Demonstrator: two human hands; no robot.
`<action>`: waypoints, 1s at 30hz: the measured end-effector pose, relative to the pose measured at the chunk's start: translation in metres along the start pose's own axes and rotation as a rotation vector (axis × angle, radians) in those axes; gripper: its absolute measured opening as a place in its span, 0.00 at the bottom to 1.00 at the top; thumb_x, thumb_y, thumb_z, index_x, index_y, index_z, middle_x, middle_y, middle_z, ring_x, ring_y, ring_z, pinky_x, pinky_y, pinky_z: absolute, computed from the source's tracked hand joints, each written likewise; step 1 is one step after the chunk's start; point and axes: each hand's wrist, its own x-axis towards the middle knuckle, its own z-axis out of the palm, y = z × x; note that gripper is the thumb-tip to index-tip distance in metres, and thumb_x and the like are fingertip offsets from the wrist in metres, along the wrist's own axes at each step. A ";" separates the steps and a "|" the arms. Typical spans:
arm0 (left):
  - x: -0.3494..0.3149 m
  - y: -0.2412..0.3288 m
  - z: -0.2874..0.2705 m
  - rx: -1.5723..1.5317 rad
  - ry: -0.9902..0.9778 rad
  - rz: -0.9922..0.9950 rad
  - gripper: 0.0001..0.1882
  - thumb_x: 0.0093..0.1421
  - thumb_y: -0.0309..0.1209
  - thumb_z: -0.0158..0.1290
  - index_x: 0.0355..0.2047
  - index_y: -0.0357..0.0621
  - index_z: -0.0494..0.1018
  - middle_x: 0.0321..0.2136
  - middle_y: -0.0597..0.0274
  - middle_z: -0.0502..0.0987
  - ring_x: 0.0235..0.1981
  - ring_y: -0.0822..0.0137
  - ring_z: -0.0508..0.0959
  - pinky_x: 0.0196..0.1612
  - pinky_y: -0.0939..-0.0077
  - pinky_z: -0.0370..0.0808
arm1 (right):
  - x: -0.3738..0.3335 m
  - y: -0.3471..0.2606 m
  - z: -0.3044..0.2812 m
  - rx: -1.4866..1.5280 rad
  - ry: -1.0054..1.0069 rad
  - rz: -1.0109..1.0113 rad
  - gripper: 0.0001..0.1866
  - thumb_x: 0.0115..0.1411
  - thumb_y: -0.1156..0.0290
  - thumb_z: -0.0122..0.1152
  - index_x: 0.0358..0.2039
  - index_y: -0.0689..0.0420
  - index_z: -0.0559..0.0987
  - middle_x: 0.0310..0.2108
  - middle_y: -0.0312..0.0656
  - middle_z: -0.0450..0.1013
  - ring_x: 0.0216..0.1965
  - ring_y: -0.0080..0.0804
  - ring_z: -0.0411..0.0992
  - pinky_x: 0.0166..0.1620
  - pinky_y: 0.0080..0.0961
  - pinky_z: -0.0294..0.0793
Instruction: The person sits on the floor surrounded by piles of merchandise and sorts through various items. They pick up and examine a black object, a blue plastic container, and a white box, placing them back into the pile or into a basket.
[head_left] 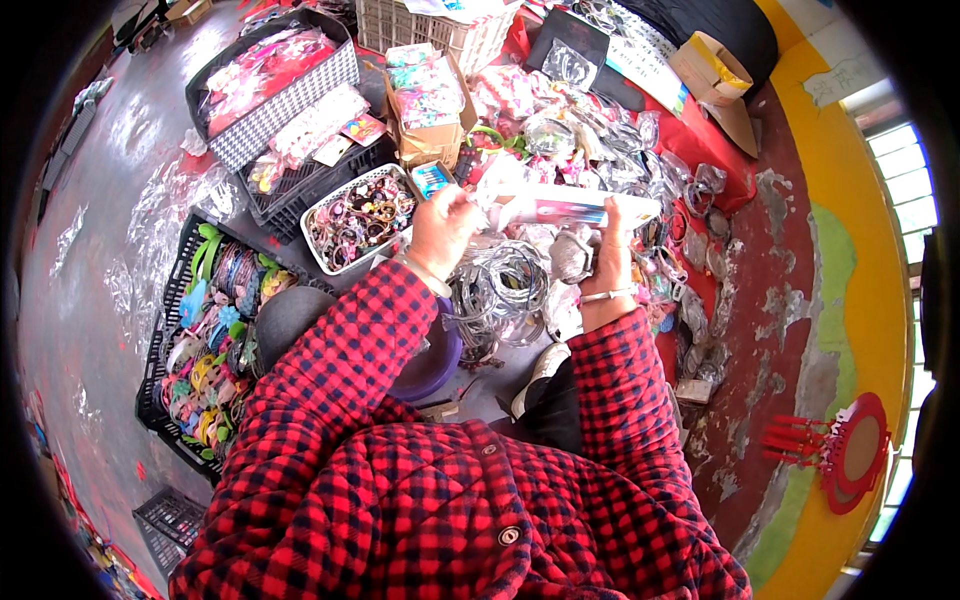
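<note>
My right hand (612,262) grips the right end of a long, flat white package (570,207) with a coloured printed side, its thumb on the upper edge. At the package's left end, my left hand (443,232) is closed in a pinch on crinkled clear plastic (490,205). A greyish wrapped bundle (572,256) sits against my right fingers; whether they hold it too, I cannot tell. Below and between the hands lies a coil of silvery-grey hoops (502,285) in clear plastic.
A white basket of hair ties (360,215) stands left of my left hand. Farther left is a black crate of colourful headbands (210,340). A purple basin (430,360) sits under my left forearm. Bagged goods (600,130) pile up ahead, beside a cardboard box (432,140).
</note>
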 end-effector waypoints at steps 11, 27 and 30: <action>0.009 0.023 -0.020 -0.618 -0.099 -0.315 0.05 0.55 0.33 0.45 0.29 0.47 0.68 0.17 0.72 0.64 0.20 0.76 0.70 0.21 0.81 0.69 | 0.019 -0.006 -0.032 0.198 -0.096 0.089 0.30 0.48 0.44 0.55 0.38 0.60 0.70 0.28 0.43 0.72 0.24 0.33 0.72 0.27 0.26 0.74; 0.001 0.069 -0.007 -0.708 -0.314 -0.302 0.16 0.55 0.33 0.46 0.42 0.38 0.65 0.31 0.65 0.70 0.32 0.71 0.71 0.39 0.75 0.70 | -0.004 0.001 -0.007 0.452 -0.271 -0.038 0.34 0.47 0.37 0.50 0.44 0.52 0.69 0.37 0.42 0.72 0.30 0.37 0.72 0.28 0.31 0.74; -0.004 0.080 -0.002 -0.699 -0.361 -0.233 0.22 0.51 0.30 0.52 0.46 0.40 0.60 0.38 0.60 0.68 0.40 0.69 0.70 0.44 0.74 0.69 | 0.016 0.007 -0.027 0.536 -0.609 0.082 0.35 0.46 0.36 0.49 0.45 0.52 0.69 0.40 0.42 0.70 0.35 0.38 0.71 0.33 0.34 0.74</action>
